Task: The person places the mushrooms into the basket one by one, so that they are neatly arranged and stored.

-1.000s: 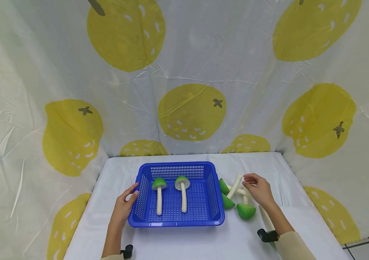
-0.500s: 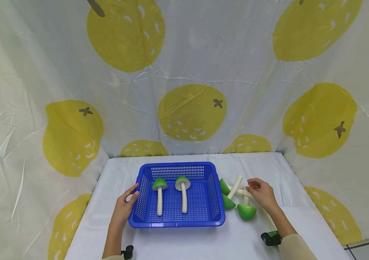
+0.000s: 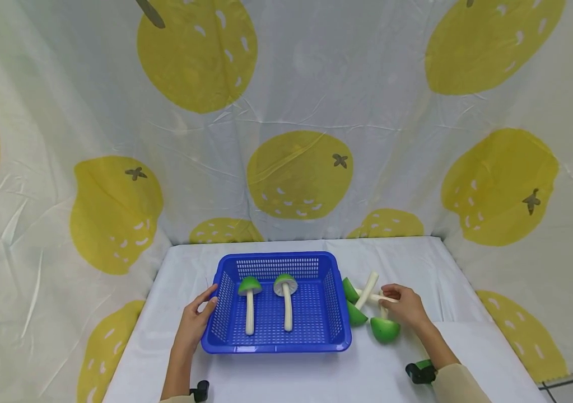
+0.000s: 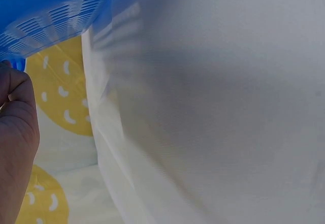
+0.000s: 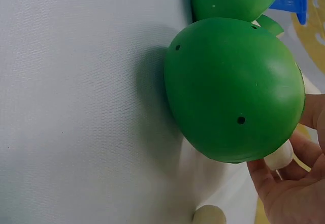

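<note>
My left hand (image 3: 191, 323) grips the left rim of a blue perforated plastic basket (image 3: 276, 349), thumb and fingers at its edge. Inside lie two mushrooms with green caps and white stems, a left mushroom (image 3: 250, 313) and a right mushroom (image 3: 288, 310). Right of the basket, several more lie in a crossed heap. My right hand (image 3: 407, 307) pinches the stem end of the mushroom (image 3: 349, 291) lying sideways there. A nearer mushroom (image 3: 385, 330), its cap large in the right wrist view, sits beside the fingers. Another stem crosses diagonally over the heap, above a green cap (image 3: 357, 314).
One more green cap (image 3: 424, 364) shows partly behind the right wrist camera (image 3: 417, 373); its stem end (image 5: 209, 216) appears low in the right wrist view. White cloth covers the table (image 3: 286, 378). A lemon-print curtain (image 3: 387, 168) stands around the back and sides.
My right hand has moved slightly right and down from above the heap, and its fingers have closed on a stem end. The left hand and basket stay put.
</note>
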Tool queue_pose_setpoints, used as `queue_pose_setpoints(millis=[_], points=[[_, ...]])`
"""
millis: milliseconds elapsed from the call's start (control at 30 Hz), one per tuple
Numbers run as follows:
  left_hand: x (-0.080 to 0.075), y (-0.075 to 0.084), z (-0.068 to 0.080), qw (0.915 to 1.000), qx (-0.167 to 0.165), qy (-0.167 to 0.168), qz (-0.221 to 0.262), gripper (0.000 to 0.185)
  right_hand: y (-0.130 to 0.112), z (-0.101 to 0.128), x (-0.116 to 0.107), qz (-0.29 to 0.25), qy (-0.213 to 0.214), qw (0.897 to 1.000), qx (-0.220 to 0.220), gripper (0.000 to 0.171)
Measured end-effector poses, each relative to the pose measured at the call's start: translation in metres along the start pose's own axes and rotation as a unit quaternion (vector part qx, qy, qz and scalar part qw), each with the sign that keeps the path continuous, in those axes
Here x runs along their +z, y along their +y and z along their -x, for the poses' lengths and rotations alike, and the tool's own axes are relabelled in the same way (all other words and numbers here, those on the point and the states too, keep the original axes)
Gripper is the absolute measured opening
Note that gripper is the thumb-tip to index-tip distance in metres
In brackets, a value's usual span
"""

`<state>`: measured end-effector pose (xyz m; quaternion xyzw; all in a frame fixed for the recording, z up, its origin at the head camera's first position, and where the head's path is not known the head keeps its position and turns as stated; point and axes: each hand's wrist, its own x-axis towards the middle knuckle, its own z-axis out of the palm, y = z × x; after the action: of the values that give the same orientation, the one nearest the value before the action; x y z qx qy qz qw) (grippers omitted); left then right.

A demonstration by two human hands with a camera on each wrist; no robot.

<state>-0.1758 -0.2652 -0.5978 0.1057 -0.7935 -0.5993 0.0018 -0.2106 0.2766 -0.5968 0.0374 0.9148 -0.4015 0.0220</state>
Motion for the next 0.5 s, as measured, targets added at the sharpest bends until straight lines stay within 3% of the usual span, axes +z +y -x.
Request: queue_pose_setpoints(millis=[500], points=[[-0.0007,0.0002,-0.0012,1.0000,-0.005,-0.003,-0.001,0.051,-0.0030,-0.0022,0.0093,0.028,-0.016,0.999,-0.022,0.029]])
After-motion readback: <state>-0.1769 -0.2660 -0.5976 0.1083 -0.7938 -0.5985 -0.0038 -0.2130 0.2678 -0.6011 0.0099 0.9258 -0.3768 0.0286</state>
